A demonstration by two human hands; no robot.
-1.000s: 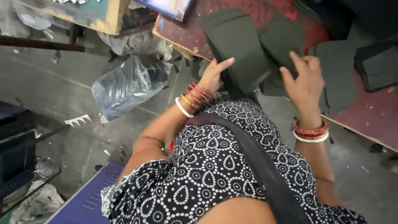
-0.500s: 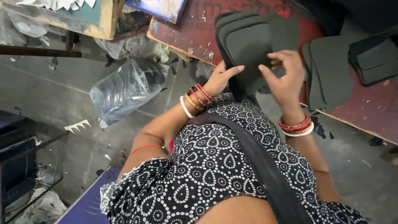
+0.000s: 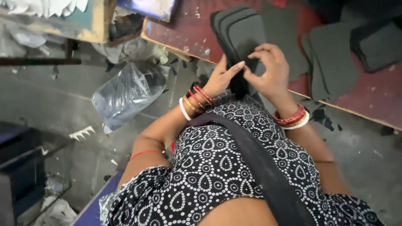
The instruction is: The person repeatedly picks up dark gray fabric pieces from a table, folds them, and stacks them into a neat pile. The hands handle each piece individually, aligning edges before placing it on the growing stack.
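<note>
here both hands meet on a stack of dark sole-shaped foam pieces (image 3: pixel 243 37) at the near edge of the red worktable (image 3: pixel 188 33): the left hand (image 3: pixel 222 77) grips the stack's lower end, the right hand (image 3: pixel 270 71) closes its fingers on the top piece. at two o'clock lie more dark foam sheets (image 3: pixel 335 58). at nine o'clock a clear plastic bag (image 3: pixel 125 92) sits on the floor. the stack's bottom end is hidden by the hands.
</note>
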